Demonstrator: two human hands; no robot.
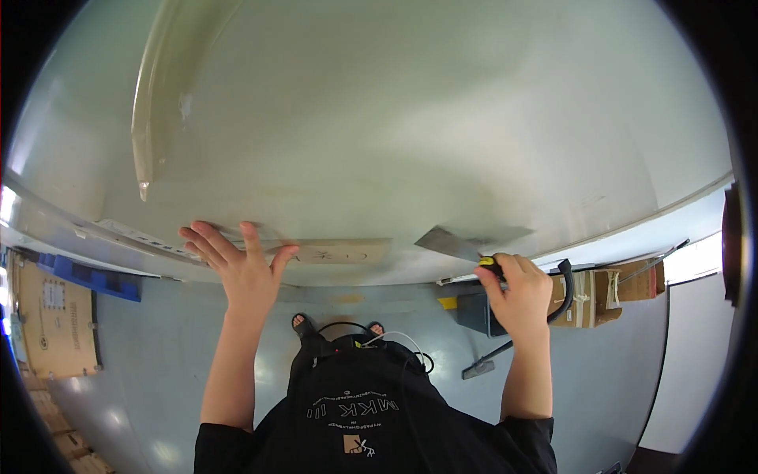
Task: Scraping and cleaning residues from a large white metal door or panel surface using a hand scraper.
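Observation:
My left hand [242, 268] has its fingers spread, resting near the front edge of the pale glossy surface [418, 103] on a long beige strip [355, 253] with markings. My right hand [512, 292] is closed around the yellow-and-black handle of a metal scraper [446, 243]. The scraper's wide blade lies at a slant on or just above the surface, to the right of the strip's end. A long translucent, shiny piece [142, 142] runs along the surface at the upper left.
Below the edge are my sandalled feet on a grey floor. Cardboard boxes [636, 284], a dark bin [474, 312] and a floor tool [478, 369] stand at the right. A blue pallet [83, 276] and a large cardboard sheet [51, 320] are at the left, a white panel [681, 363] at far right.

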